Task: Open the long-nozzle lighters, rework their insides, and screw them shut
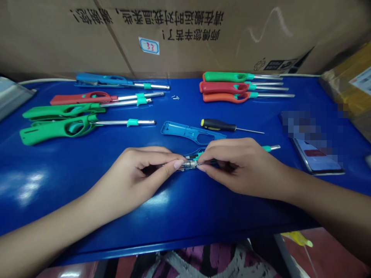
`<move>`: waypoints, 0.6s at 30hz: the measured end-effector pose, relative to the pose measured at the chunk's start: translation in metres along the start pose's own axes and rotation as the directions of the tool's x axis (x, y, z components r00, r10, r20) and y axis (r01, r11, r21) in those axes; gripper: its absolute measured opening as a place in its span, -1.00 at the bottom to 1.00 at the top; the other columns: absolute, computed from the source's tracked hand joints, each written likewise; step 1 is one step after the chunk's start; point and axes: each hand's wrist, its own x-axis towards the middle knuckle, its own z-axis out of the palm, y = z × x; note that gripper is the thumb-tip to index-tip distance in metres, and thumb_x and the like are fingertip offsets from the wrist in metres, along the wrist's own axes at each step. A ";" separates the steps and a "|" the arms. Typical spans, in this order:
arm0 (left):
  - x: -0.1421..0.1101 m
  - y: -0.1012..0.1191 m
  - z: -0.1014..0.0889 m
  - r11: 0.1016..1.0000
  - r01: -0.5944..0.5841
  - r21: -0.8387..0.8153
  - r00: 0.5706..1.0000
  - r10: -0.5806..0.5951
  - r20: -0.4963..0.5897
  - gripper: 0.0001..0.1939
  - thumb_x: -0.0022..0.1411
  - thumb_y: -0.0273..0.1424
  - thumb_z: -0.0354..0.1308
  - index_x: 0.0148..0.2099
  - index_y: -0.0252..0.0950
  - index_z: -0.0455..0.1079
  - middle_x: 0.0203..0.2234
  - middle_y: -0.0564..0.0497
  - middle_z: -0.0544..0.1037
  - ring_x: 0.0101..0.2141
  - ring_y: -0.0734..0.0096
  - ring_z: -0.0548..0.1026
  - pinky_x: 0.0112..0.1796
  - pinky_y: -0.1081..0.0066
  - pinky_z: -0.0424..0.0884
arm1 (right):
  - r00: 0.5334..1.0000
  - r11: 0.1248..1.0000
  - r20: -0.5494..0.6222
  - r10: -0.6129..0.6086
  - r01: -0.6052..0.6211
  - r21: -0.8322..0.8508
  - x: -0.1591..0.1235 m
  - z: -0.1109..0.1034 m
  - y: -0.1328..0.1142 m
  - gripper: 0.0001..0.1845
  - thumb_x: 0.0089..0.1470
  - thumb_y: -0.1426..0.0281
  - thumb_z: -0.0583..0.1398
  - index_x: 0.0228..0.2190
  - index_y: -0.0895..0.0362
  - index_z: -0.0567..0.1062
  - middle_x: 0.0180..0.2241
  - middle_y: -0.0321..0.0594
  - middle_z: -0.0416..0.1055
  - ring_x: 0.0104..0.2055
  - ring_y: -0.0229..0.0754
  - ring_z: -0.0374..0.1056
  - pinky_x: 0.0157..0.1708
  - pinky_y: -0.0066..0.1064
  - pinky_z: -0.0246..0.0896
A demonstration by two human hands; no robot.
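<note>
Leftmost on the blue table (pixel 116 235), four lighters (pixel 55 132) lie with their rods pointing right: two green nearest the person, then a red, then a blue at the back. Next comes the left hand (pixel 145 166), its thumb and forefinger closed on the left end of a small clear part (pixel 189 165). This part sits directly between the two hands, just past the left fingertips. Just behind it lies a blue shell half (pixel 181 131), and farther back, tiny metal pieces (pixel 175 97). The right hand (pixel 246 166) pinches the part's right end, its other fingers curled. Behind that hand is a yellow-and-black screwdriver (pixel 218 124), and well beyond it three more lighters, green, red and orange. A silver rod tip (pixel 275 147) pokes out beyond the right knuckles, and a phone (pixel 324 164) rests farther right.
</note>
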 end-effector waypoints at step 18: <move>0.000 0.001 0.000 0.999 -0.039 -0.004 0.999 0.039 -0.037 -0.82 0.42 -0.35 0.25 -0.11 -0.09 0.71 -0.23 0.11 0.75 -0.25 0.44 0.68 -0.18 0.55 0.59 | 0.998 0.998 -0.028 -0.048 0.049 0.048 -0.001 -0.003 0.002 -0.79 0.33 0.56 0.18 -0.23 0.14 0.63 -0.25 -0.21 0.66 -0.24 -0.24 0.55 -0.21 -0.41 0.42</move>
